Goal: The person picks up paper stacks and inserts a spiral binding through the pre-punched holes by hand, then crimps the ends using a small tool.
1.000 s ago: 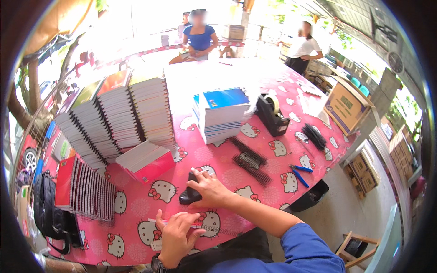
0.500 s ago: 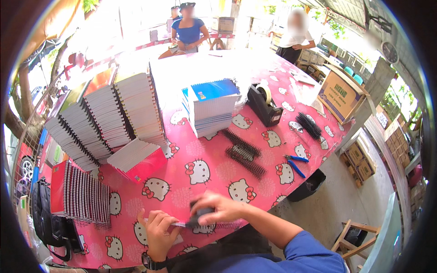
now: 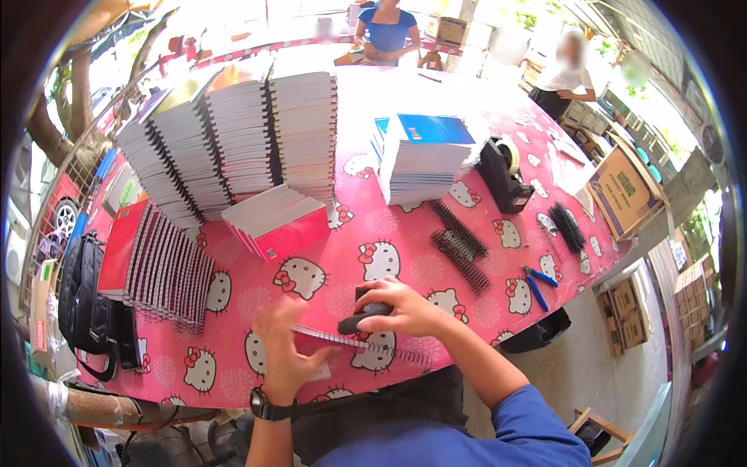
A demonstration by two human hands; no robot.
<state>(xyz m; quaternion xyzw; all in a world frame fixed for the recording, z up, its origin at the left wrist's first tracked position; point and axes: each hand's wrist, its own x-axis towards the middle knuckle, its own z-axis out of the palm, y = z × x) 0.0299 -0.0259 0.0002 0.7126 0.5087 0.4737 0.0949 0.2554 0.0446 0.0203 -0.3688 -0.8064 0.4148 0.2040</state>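
- Right now the person's right hand (image 3: 405,307) has its fingers curled down and clamped on a small black tool (image 3: 359,317), pressing it onto the near edge of the pink cartoon-cat tablecloth (image 3: 257,288).
- Under those fingers lies a spiral-bound notebook (image 3: 354,346), its wire coil running out past the fingertips toward the right along the table edge.
- The left hand (image 3: 286,350), a dark watch (image 3: 268,406) on its wrist, rests flat on the notebook's left part, fingers spread apart and a little blurred; it grips nothing that I can make out.
- Just beyond the right knuckles lie loose black binding combs (image 3: 461,249), and farther off to the right of them blue-handled pliers (image 3: 537,282).
- Well beyond the left fingertips sits a short red-covered stack of notebooks (image 3: 278,222), with tall fanned stacks of notebooks (image 3: 233,136) behind it.
- A blue-covered stack (image 3: 424,159) and a black tape dispenser (image 3: 504,175) stand far past the right hand.
- Left of the left hand, a black bag (image 3: 89,307) hangs at the table's side.
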